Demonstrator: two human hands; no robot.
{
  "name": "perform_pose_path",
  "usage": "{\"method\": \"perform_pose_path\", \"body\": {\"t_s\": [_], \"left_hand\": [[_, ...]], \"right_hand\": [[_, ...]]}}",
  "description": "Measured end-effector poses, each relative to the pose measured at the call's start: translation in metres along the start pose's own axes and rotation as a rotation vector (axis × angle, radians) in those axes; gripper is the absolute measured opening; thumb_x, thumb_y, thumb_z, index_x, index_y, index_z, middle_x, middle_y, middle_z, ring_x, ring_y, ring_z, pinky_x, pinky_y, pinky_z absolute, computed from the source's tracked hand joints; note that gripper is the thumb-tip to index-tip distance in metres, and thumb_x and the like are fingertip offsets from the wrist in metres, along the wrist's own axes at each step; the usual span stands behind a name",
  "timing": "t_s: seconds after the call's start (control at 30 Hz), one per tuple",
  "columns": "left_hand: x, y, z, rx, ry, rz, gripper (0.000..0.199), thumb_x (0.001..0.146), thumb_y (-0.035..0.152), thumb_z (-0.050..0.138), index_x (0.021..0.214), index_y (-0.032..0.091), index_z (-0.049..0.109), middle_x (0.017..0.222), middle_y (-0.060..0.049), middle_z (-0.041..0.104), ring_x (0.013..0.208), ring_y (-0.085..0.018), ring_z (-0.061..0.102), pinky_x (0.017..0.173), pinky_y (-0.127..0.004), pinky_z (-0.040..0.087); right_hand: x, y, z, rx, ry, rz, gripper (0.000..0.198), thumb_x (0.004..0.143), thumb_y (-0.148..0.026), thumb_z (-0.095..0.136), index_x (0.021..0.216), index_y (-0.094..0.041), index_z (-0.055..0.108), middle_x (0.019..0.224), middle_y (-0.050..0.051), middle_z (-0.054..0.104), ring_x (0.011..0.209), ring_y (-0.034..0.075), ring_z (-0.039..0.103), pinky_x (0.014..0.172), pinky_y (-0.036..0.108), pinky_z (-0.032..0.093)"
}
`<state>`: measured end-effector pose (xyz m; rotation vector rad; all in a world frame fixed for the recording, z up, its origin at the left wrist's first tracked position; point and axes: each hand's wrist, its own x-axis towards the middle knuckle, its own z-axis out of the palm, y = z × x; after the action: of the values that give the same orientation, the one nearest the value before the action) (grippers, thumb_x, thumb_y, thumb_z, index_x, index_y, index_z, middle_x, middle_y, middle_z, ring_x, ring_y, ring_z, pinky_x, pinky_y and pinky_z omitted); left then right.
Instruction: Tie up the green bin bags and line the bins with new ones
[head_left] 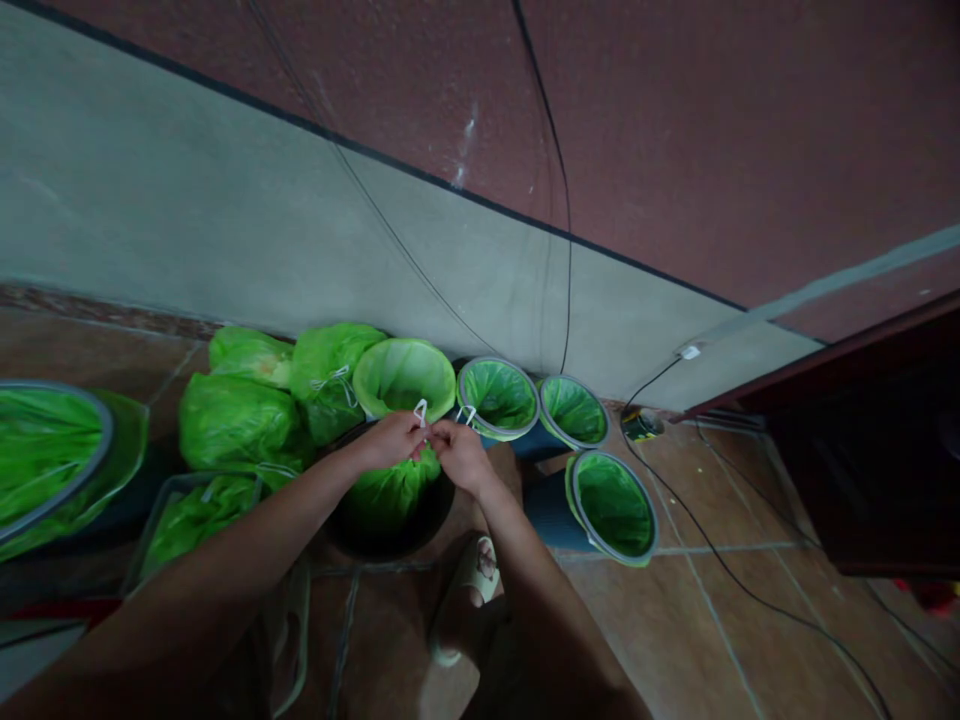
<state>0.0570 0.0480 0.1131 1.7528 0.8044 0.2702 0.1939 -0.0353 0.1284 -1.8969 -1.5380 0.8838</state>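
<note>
My left hand (394,440) and my right hand (459,455) meet over a dark bin (439,515). Both are closed on the white drawstring (421,408) of a green garbage bag (394,492), and a loop of it sticks up beside each hand. The bag's top is gathered below my fingers, while its body sits inside the bin. Right behind my hands stands a bin with a pale green liner (405,372). To the left lie tied, filled green bags (238,422), one with a knotted white string (334,380).
Three grey-rimmed bins with green liners (615,505) stand to the right. At far left are a larger lined bin (52,450) and a clear container (202,510) holding green plastic. Black cables (720,560) cross the tiled floor near a small can (643,424). A wall (480,270) runs behind.
</note>
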Motion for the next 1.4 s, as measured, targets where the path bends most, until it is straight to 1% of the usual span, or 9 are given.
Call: {"method": "perform_pose_path", "body": {"t_s": [0.1,0.23,0.4,0.53,0.7,0.83,1.1,1.23,1.4], "left_hand": [[0.000,0.003,-0.001,-0.180,0.072,-0.155,0.011,0.073,0.024,0.064,0.067,0.016,0.061,0.054,0.000,0.062,0.054,-0.014,0.060,0.056,-0.025,0.046],[-0.002,0.006,-0.002,-0.386,0.200,-0.271,0.009,0.061,0.018,0.068,0.065,0.016,0.060,0.054,0.001,0.062,0.054,-0.013,0.059,0.056,-0.024,0.047],[-0.001,-0.001,-0.002,-0.101,0.238,-0.093,0.006,0.057,0.018,0.067,0.063,0.017,0.065,0.054,0.003,0.061,0.053,-0.012,0.055,0.053,-0.022,0.041],[0.003,-0.008,-0.002,0.104,0.183,0.055,0.023,0.064,0.018,0.060,0.083,0.018,0.074,0.071,0.001,0.073,0.068,-0.015,0.065,0.062,-0.023,0.047],[0.004,-0.011,0.001,0.235,0.211,0.191,0.035,0.075,0.016,0.050,0.099,0.018,0.075,0.092,-0.003,0.078,0.084,-0.018,0.069,0.077,-0.025,0.051],[0.001,-0.009,0.009,0.254,0.218,0.294,0.037,0.078,0.015,0.046,0.103,0.018,0.073,0.099,-0.004,0.076,0.089,-0.018,0.068,0.083,-0.027,0.050],[-0.001,-0.008,0.015,0.193,0.261,0.183,0.033,0.078,0.024,0.050,0.102,0.014,0.070,0.079,-0.003,0.072,0.070,-0.016,0.064,0.069,-0.026,0.049],[0.000,-0.008,0.009,0.161,0.160,0.126,0.025,0.075,0.029,0.055,0.086,0.015,0.073,0.075,-0.002,0.073,0.068,-0.016,0.064,0.064,-0.024,0.046],[0.000,-0.008,0.003,0.189,0.172,0.112,0.025,0.074,0.033,0.056,0.077,0.016,0.074,0.067,0.000,0.070,0.063,-0.014,0.060,0.061,-0.023,0.043]], "right_hand": [[-0.002,-0.004,-0.005,-0.113,0.059,0.037,0.019,0.089,-0.021,0.053,0.089,-0.017,0.072,0.090,0.005,0.073,0.080,0.015,0.062,0.080,0.026,0.047],[-0.003,-0.002,-0.003,-0.049,0.008,0.062,0.017,0.088,-0.023,0.057,0.081,-0.017,0.071,0.073,0.001,0.068,0.065,0.012,0.059,0.067,0.023,0.046],[-0.004,0.005,0.003,0.089,-0.131,0.169,0.017,0.088,-0.021,0.057,0.076,-0.016,0.068,0.060,-0.003,0.060,0.045,0.008,0.051,0.048,0.018,0.038],[-0.006,0.003,0.001,0.029,-0.136,0.217,0.019,0.089,-0.019,0.055,0.076,-0.016,0.069,0.059,-0.002,0.061,0.043,0.008,0.055,0.045,0.018,0.036],[-0.005,0.002,-0.001,-0.031,-0.015,0.223,0.024,0.091,-0.018,0.051,0.102,-0.016,0.072,0.080,0.002,0.072,0.049,0.010,0.061,0.052,0.020,0.044],[0.002,0.009,0.003,-0.026,0.072,0.123,0.026,0.088,-0.011,0.050,0.098,-0.018,0.074,0.089,0.003,0.074,0.069,0.012,0.065,0.068,0.021,0.049],[0.006,0.015,0.009,0.447,0.006,0.329,0.015,0.084,-0.012,0.055,0.081,-0.014,0.070,0.065,-0.001,0.064,0.047,0.007,0.052,0.045,0.017,0.041],[0.004,0.015,0.009,0.445,0.019,0.339,0.012,0.082,-0.010,0.058,0.075,-0.014,0.067,0.055,-0.004,0.057,0.045,0.007,0.049,0.046,0.016,0.039],[0.003,0.018,0.011,0.380,-0.009,0.307,0.018,0.086,-0.011,0.051,0.078,-0.016,0.066,0.058,-0.002,0.058,0.051,0.009,0.054,0.047,0.017,0.040]]}}
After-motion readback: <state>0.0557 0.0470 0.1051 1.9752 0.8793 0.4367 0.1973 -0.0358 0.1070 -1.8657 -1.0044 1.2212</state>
